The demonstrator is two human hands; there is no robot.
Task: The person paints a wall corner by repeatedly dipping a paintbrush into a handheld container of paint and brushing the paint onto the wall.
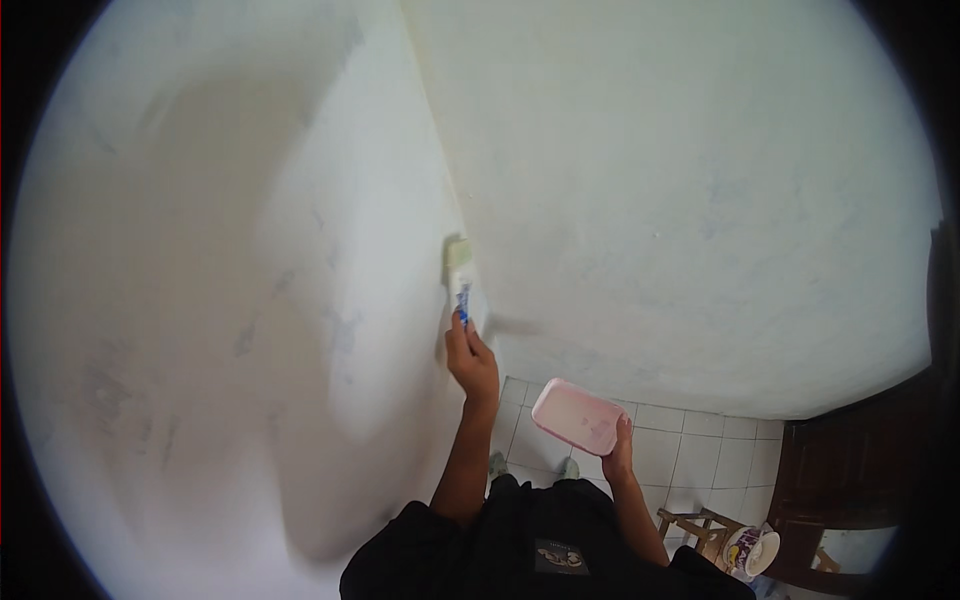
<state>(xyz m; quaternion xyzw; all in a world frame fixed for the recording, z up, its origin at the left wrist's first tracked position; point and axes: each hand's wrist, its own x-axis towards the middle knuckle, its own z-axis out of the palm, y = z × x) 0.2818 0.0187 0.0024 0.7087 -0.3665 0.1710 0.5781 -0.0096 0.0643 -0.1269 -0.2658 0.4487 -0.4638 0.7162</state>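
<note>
My left hand [474,364] grips the blue handle of a paintbrush [460,281], its pale bristles pointing up against the wall beside the corner line. Slightly above the tiled floor and to the right, my right hand [619,450] holds a pink plastic tray [576,416] by its near right edge. Whitish paint coats the inside of the tray. The left wall [375,187] and the right wall [675,187] are pale and patchy, and meet at the corner just above the brush.
White floor tiles [656,446] lie below the tray. At the lower right, a wooden step stool [694,525] stands by an open paint bucket [752,553]. Dark wooden furniture or a door [832,472] borders the right side.
</note>
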